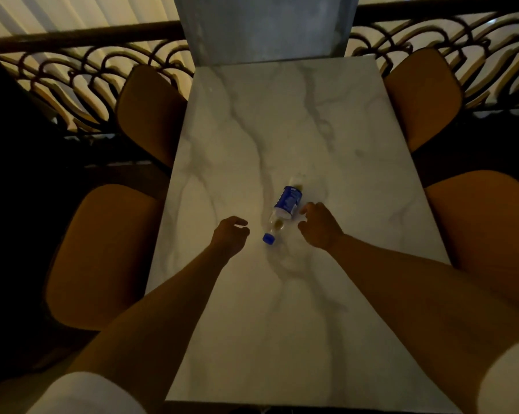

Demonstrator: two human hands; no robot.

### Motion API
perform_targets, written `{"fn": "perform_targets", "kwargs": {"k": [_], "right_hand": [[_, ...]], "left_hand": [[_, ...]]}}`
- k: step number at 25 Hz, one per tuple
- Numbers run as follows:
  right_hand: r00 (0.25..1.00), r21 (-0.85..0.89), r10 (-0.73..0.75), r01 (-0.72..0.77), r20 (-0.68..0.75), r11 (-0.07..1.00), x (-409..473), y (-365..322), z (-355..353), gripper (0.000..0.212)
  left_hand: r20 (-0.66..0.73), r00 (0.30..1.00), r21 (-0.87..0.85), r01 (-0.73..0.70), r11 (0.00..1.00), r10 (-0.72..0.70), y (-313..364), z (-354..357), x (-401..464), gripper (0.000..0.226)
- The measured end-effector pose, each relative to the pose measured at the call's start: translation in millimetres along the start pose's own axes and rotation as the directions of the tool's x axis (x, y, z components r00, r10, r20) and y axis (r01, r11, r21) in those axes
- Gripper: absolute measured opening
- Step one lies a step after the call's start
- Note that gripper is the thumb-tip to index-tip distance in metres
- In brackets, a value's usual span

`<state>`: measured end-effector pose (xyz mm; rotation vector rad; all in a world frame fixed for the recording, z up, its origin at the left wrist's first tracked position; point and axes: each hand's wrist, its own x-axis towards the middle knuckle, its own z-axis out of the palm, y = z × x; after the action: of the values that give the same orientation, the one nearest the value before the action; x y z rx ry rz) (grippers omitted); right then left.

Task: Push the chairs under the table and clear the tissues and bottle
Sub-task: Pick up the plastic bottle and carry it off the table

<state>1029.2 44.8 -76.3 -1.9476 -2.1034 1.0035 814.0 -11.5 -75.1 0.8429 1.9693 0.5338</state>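
A clear plastic bottle (pixel 283 209) with a blue label and blue cap lies on its side in the middle of the white marble table (pixel 282 130), cap toward me. My left hand (pixel 230 234) hovers just left of the cap with fingers loosely curled and nothing in it. My right hand (pixel 319 225) is just right of the bottle with fingers spread, not touching it. Several orange chairs stand against the table's sides: near left (pixel 103 255), far left (pixel 150 112), near right (pixel 485 231), far right (pixel 422 97). No tissues are in view.
A dark wrought-iron railing (pixel 82 70) runs behind the table on both sides. A grey stone pillar (pixel 264 28) stands at the table's far end. The floor to the left is dark.
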Motion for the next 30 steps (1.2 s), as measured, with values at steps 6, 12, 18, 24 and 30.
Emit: {"fn": "perform_targets", "kwargs": {"k": [6, 12, 18, 24, 30], "right_hand": [[0.981, -0.209, -0.193, 0.191, 0.013, 0.959, 49.5, 22.4, 6.1, 0.081], [0.928, -0.161, -0.373, 0.366, -0.017, 0.917, 74.6, 33.3, 32.4, 0.051], [0.909, -0.118, -0.416, 0.413, -0.001, 0.903, 95.0, 38.5, 48.9, 0.079], [0.908, -0.151, -0.419, 0.416, 0.011, 0.897, 79.9, 42.5, 43.7, 0.072], [0.908, -0.112, -0.407, 0.397, -0.095, 0.911, 24.1, 40.9, 22.3, 0.073]], "left_hand": [[-0.002, 0.987, 0.279, -0.155, 0.948, 0.162, 32.3, 41.8, 51.6, 0.049], [0.047, 0.999, 0.199, -0.032, 0.980, 0.023, 42.2, 75.6, 80.6, 0.041], [0.072, 0.996, 0.081, 0.045, 0.996, -0.051, 41.0, 75.3, 85.1, 0.032], [0.083, 0.996, -0.019, 0.031, 0.999, -0.030, 41.9, 63.9, 66.2, 0.026], [0.176, 0.984, -0.263, 0.071, 0.962, -0.024, 59.6, 40.0, 17.4, 0.020]]}}
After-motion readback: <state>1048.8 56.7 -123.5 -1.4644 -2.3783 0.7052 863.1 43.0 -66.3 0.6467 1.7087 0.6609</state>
